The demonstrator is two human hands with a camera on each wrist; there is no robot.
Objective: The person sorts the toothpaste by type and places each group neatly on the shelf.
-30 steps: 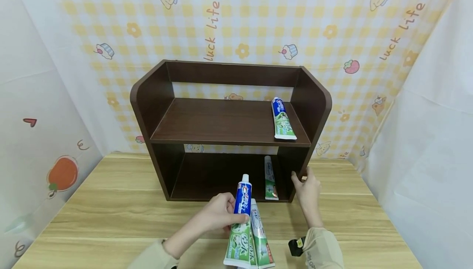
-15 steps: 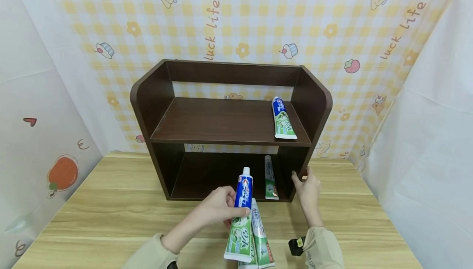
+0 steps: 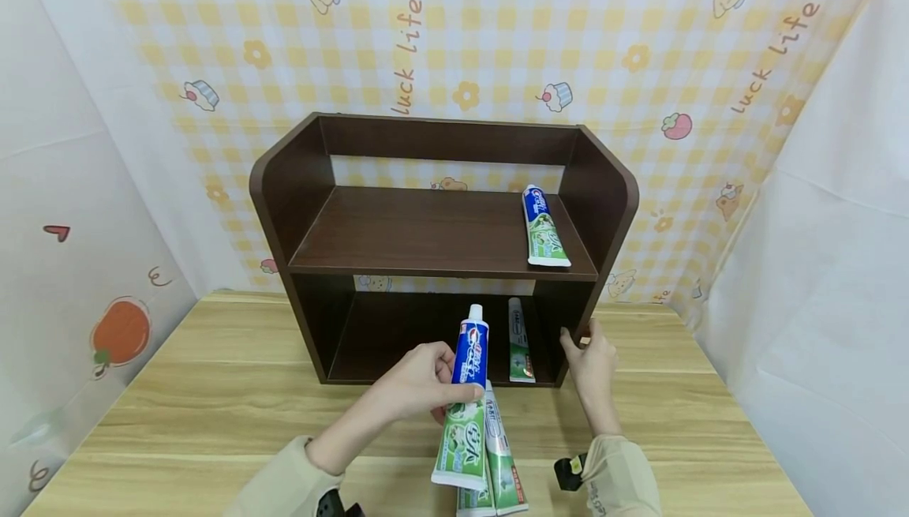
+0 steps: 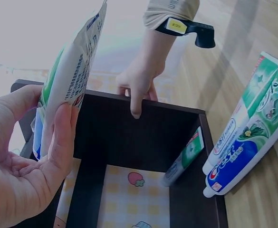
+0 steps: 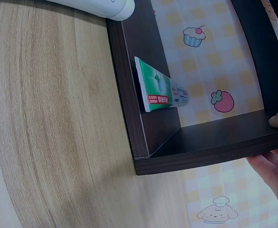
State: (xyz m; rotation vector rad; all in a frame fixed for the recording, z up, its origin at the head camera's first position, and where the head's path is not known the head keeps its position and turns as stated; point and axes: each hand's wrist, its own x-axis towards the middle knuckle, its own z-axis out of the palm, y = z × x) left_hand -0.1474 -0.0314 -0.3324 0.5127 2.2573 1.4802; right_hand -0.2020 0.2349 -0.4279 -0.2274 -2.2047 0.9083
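My left hand [image 3: 419, 383] pinches a blue-and-green toothpaste tube [image 3: 465, 430] between thumb and fingers, its white cap pointing up, in front of the shelf's lower compartment. In the left wrist view that tube [image 4: 65, 80] shows its white printed side. My right hand [image 3: 592, 367] grips the right side panel of the dark brown two-tier shelf [image 3: 412, 233], thumb on the inner face. Below the held tube, a white-and-green tube [image 3: 506, 462] and a blue-and-green tube [image 4: 245, 152] lie side by side on the table, partly hidden in the head view.
Another blue-and-green tube [image 3: 543, 229] lies at the right of the upper shelf. A grey-white and green tube [image 3: 521, 343] lies at the right of the lower compartment. A wooden table [image 3: 234, 438] carries the shelf, with a yellow checked cloth [image 3: 469, 43] behind.
My left hand has raised the held toothpaste tube a little and moved it slightly forward, toward the shelf. My right hand has stayed on the side panel.
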